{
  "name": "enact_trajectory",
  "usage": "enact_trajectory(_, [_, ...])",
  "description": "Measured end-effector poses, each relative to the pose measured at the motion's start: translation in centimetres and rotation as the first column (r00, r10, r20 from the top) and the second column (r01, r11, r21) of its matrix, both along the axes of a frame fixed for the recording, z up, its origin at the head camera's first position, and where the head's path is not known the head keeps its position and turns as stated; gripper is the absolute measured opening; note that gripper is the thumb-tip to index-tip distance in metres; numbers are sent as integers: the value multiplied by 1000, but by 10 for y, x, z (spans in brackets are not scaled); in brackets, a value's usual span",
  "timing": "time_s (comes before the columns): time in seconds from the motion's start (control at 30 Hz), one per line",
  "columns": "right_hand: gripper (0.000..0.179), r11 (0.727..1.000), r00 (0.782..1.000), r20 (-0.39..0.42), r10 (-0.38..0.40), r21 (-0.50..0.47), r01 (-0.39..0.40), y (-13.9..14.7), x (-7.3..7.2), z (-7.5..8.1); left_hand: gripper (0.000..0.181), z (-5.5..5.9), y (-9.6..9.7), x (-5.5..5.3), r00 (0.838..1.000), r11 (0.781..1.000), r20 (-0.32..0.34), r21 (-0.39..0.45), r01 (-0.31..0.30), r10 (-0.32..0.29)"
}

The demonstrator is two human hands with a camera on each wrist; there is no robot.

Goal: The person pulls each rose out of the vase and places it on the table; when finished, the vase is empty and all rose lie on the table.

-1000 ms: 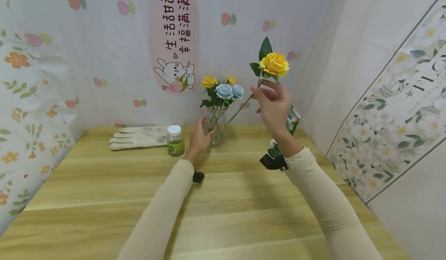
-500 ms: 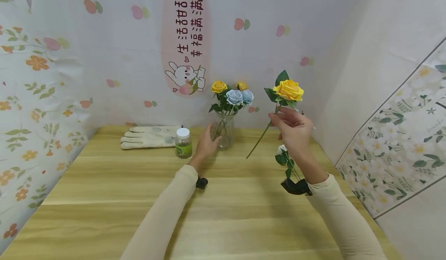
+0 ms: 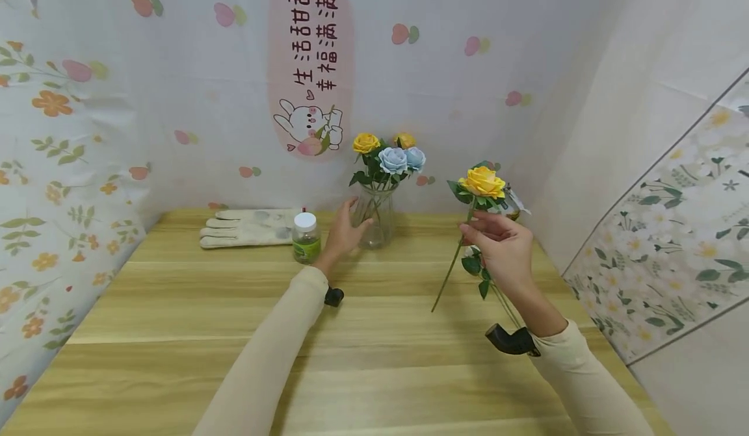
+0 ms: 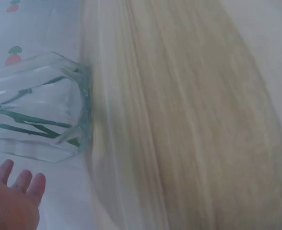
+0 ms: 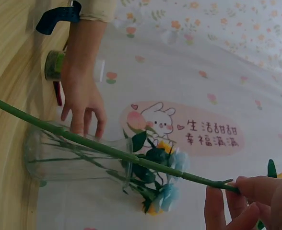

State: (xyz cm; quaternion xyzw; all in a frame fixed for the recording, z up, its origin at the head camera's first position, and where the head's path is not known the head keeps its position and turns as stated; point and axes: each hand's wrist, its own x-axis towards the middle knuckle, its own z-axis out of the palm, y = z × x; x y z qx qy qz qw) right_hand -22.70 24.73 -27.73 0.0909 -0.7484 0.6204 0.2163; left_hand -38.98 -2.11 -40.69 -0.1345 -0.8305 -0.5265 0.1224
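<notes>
My right hand [image 3: 506,251] pinches the stem of a yellow rose [image 3: 483,182] just below its bloom. The rose is held above the table, its bare lower stem slanting down to the left. In the right wrist view that green stem [image 5: 107,149] crosses in front of the vase. A clear glass vase [image 3: 383,228] stands upright, holding yellow roses and light blue roses [image 3: 393,161]. Beside it on the left is my left hand [image 3: 345,233], fingers spread loosely around the glass. The left wrist view shows these fingers [image 4: 22,181] fairly straight; contact with the vase is unclear.
A lidded jar [image 3: 306,241] stands left of the left hand, beside a pale glove [image 3: 251,228]. Under the right hand lie leafy flower stems [image 3: 486,279] on the wooden table [image 3: 374,358], partly hidden. A printed curtain [image 3: 468,111] hangs along the table's back edge.
My right hand has moved right and down, carrying the yellow rose away from the vase toward the table. The left hand stays beside the vase. The head view has shifted slightly.
</notes>
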Motion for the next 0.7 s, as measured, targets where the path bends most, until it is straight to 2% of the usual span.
enact_trajectory(0.2, [36,992,991,137,-15,130,-3,18,-8,-19,73,-3,-2,-8,999,998,-13,55,39,-38])
enact_trajectory(0.33, [43,984,969,247,-5,173,-39,29,-17,-31,75,-3,-1,-8,998,995,-24,80,52,-50])
enact_trajectory(0.47, [45,972,937,348,15,216,-95,38,-24,-40,75,-4,1,-7,999,996,-21,71,51,-49])
enact_trajectory(0.57, [45,962,921,386,47,232,-146,43,-28,-45,75,-6,1,-7,999,997,-16,68,47,-46])
enact_trajectory(0.7, [44,956,911,404,82,225,-186,46,-31,-51,75,-5,3,-7,999,995,-28,91,36,-34])
